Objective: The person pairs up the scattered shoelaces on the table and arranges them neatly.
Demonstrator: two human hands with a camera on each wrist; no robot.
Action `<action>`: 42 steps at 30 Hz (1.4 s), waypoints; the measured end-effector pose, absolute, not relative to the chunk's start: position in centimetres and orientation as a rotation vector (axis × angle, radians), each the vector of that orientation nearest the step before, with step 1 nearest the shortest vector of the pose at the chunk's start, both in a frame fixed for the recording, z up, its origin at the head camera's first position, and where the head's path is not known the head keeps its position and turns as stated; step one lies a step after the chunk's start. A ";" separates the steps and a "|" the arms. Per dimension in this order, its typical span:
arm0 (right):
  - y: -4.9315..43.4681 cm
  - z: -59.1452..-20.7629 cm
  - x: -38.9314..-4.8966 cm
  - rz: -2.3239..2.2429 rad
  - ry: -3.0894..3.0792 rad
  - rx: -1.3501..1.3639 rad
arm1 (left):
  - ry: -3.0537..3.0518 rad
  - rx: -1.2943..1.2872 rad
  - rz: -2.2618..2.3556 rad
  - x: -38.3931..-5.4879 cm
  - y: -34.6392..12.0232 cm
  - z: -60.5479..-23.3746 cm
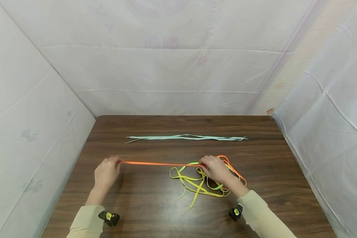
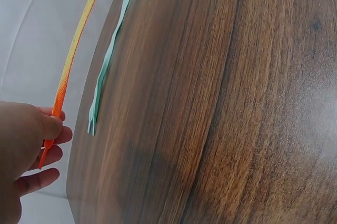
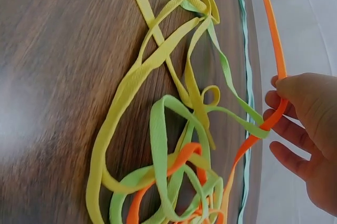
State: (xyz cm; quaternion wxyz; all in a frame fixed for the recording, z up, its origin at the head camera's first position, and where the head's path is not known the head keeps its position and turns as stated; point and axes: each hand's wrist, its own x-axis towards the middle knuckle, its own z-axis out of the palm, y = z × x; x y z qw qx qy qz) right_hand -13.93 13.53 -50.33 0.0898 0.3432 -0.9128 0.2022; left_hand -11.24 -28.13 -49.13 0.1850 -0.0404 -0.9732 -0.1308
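An orange shoelace (image 1: 157,163) is stretched nearly straight between both hands above the table. My left hand (image 1: 106,172) pinches its tipped end between thumb and fingers; in the left wrist view the tip (image 2: 44,155) pokes out below the thumb. My right hand (image 1: 215,168) pinches the same lace further along, over a loose tangle. That tangle holds yellow laces (image 1: 196,188), green laces (image 3: 158,129) and the rest of the orange one. In the right wrist view a green loop hangs over the orange lace just below the fingers.
Mint-green laces (image 1: 184,137) lie side by side across the back of the dark wooden table (image 1: 142,205). White patterned sheets (image 1: 166,72) enclose the table at the back and both sides. Each wrist wears a small black camera (image 1: 109,218).
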 end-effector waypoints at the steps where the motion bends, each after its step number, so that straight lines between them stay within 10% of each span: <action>1: 13.7 -50.3 -13.9 0.603 -2.722 1.014 | -2.742 -0.111 -0.371 -11.2 -28.2 -49.2; 42: 21.5 -49.9 -14.1 0.675 -2.840 0.665 | -2.750 0.214 -0.427 -10.8 -30.7 -49.1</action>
